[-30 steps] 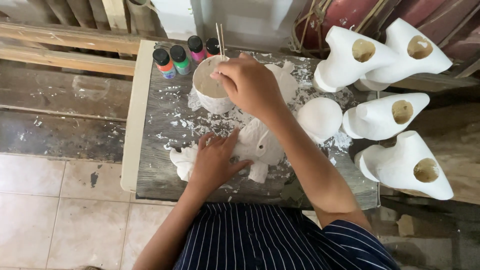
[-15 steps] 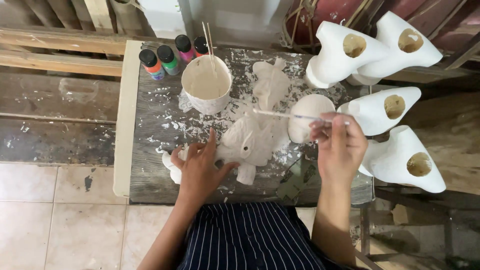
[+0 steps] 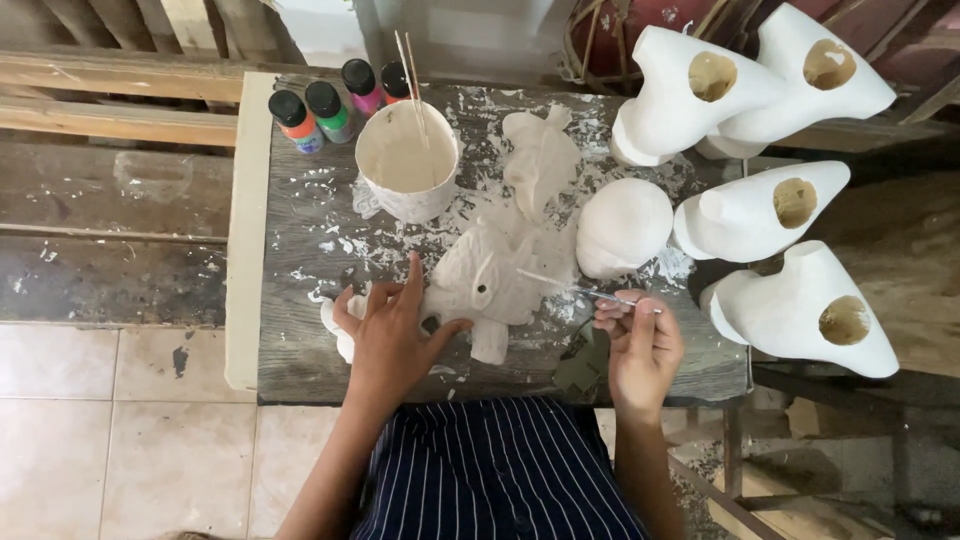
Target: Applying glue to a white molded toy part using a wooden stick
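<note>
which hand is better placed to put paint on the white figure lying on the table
Right. The right hand already holds the brush, its tip at the white figure. The left hand is pressed on the figure, steadying it.

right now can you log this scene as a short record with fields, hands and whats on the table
left hand: flat on the white elephant-like figure, steadying it
right hand: pinch grip on a thin brush, tip toward the figure
cup: white paint cup with sticks, behind the figure
bottles: paint bottles, orange, green, pink, at the far left edge
other pieces: four white hollow casts at right, a round white piece
surface: paint-spattered wooden table
</note>
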